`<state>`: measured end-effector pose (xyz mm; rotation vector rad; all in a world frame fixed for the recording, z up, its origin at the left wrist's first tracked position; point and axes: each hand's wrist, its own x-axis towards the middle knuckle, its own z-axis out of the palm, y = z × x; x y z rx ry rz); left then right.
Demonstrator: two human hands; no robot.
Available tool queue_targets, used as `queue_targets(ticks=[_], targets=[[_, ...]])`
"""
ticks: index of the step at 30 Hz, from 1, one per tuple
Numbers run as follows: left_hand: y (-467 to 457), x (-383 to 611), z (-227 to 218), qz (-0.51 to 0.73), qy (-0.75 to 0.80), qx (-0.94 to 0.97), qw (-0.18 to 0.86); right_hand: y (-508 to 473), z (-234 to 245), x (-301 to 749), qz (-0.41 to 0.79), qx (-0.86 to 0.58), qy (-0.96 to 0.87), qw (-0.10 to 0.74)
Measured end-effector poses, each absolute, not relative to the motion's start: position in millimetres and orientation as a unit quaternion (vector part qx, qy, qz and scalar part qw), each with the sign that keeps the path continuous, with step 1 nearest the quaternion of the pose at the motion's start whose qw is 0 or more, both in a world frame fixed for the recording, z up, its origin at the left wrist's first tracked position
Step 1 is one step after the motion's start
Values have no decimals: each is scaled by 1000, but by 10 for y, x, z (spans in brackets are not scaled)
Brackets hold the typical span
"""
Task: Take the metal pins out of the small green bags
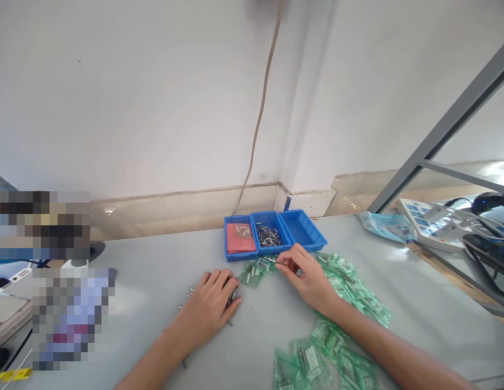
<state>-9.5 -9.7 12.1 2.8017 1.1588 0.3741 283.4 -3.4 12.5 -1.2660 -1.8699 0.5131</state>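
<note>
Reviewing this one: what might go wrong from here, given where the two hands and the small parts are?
1. The loose pins lie on the bare table, beside and partly under the flat left hand; a sideways move may roll or scatter them.
2. The right hand seems to pinch a thin pin at its fingertips, over the green bags; if dropped, it could vanish among them.

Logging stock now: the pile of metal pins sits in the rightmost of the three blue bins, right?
Not quite. The head view shows the pile of metal pins in the middle blue bin, not the rightmost one.
</note>
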Motion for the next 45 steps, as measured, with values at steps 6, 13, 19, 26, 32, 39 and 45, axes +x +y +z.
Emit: queue_targets(ticks=[6,13,19,26,32,39,45], targets=[[-84,-103,92,126,385,912,66,-39,136,2835,227,-502,-730,403],[-78,-98,100,129,393,907,79,-69,85,2856,368,-499,-658,427],[-58,-89,85,140,389,907,78,-15,56,2824,480,-472,-570,470],[-72,-54,113,131,402,903,77,-30,124,2813,477,-450,-565,500],[-70,-13,81,106,413,904,24,-100,130,2785,502,-429,-571,488],[-89,16,106,107,435,894,9,-19,109,2792,521,-421,-535,516],[-137,62,169,112,460,881,21,41,122,2828,511,-426,-527,529]])
